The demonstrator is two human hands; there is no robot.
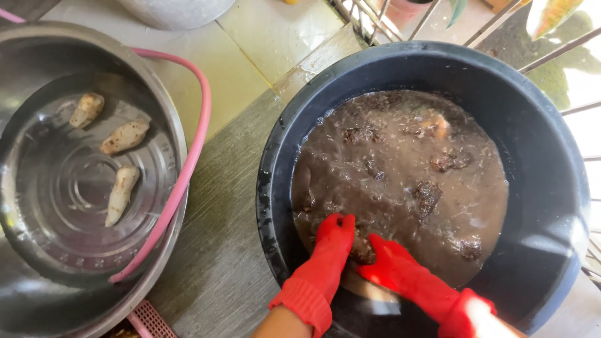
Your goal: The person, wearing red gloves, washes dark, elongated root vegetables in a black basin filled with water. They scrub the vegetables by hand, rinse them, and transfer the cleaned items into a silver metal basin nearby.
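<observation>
Working in a black tub (551, 188) of muddy brown water (388, 206), the person has both hands in red rubber gloves down at its near edge. One tub, one steel basin (169, 119), one pink hose (188, 169) and two gloved hands can be counted here. In the basin on the left lie three pale, washed roots (125, 136), set apart from each other on the bare metal bottom. In the dirty water about six dark, mud-coated lumps (427, 195) break the surface, scattered from the far side to the near right; one at the far side shows a lighter orange patch (436, 125).

The left hand (333, 241) reaches in from below, wrist bent, its fingers pointing down into the water and curled against a dark root (362, 249) that sits between the two hands at the near rim. The right hand (391, 263) comes in from the lower right, forearm slanting up to the left, its fingers closed onto the same root from the other side. Both hands press together on it; the fingertips are under the water, so the exact grip cannot be told.

The pink hose curves around the right side of the basin rim. Both vessels stand on wet tiled ground (250, 69).
</observation>
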